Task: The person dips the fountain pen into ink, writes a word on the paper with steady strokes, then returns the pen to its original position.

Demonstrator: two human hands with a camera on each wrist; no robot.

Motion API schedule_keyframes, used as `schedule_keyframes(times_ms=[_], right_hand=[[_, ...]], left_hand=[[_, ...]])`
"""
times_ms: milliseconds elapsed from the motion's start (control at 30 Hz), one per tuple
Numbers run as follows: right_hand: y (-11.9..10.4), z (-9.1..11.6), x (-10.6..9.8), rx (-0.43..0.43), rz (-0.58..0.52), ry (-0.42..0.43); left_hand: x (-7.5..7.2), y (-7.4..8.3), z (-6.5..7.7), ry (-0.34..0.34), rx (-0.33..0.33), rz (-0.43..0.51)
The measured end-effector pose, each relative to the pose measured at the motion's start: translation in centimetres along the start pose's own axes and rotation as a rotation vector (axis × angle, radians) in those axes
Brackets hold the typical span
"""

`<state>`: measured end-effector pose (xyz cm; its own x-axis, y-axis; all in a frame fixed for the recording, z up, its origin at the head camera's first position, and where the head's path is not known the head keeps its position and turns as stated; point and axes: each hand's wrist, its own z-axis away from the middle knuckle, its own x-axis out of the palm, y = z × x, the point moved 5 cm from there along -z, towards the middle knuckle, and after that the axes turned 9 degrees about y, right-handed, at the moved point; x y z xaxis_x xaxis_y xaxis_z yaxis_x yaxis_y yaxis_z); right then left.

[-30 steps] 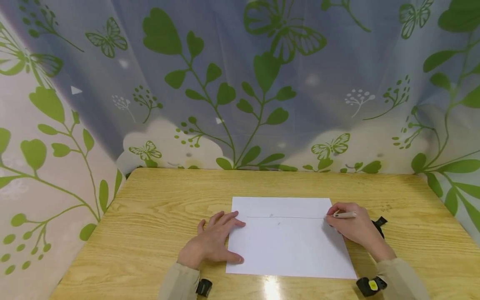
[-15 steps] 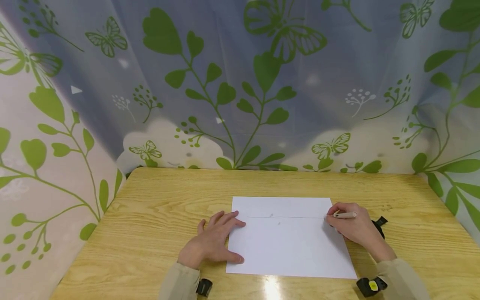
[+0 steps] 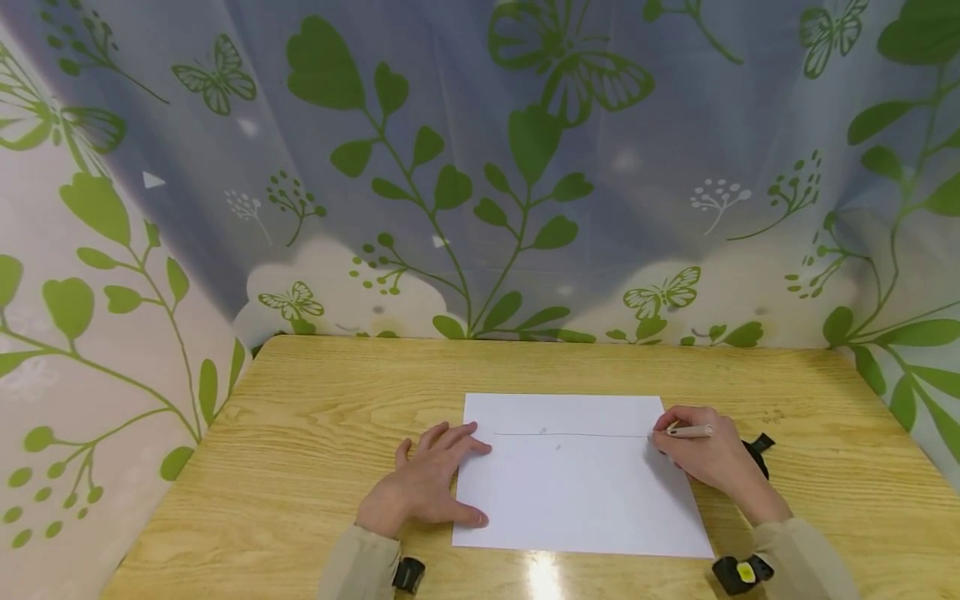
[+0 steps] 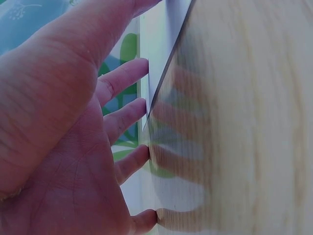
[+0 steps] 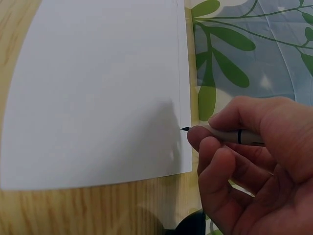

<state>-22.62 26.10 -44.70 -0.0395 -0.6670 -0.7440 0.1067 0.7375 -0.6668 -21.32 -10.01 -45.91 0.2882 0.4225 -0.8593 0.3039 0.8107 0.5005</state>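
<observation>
A white sheet of paper (image 3: 570, 500) lies on the wooden table, crossed near its top by one thin, straight dark line (image 3: 592, 435). My left hand (image 3: 427, 483) rests at the paper's left edge, fingers spread, with some fingertips and the thumb on the sheet. At the right edge, my right hand (image 3: 705, 446) pinches a pale pen (image 3: 690, 430) between thumb and fingers. In the right wrist view the dark tip of the pen (image 5: 185, 129) meets the sheet at the end of the line. The left wrist view shows the left hand's palm (image 4: 63, 171) and fingertips against the tabletop.
Behind my right wrist lies a black object (image 3: 759, 450), mostly hidden. The wooden table (image 3: 337, 392) extends around the paper. A curtain with green leaves and butterflies (image 3: 480, 208) hangs along its back and sides. Two small grey marks show on the sheet.
</observation>
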Motion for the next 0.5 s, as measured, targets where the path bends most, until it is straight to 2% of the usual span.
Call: schedule_keyframes(times_ms=[500], right_hand=[[-0.38, 0.19, -0.23, -0.052, -0.002, 0.0]], left_hand=[[-0.16, 0.11, 0.11, 0.013, 0.001, 0.005]])
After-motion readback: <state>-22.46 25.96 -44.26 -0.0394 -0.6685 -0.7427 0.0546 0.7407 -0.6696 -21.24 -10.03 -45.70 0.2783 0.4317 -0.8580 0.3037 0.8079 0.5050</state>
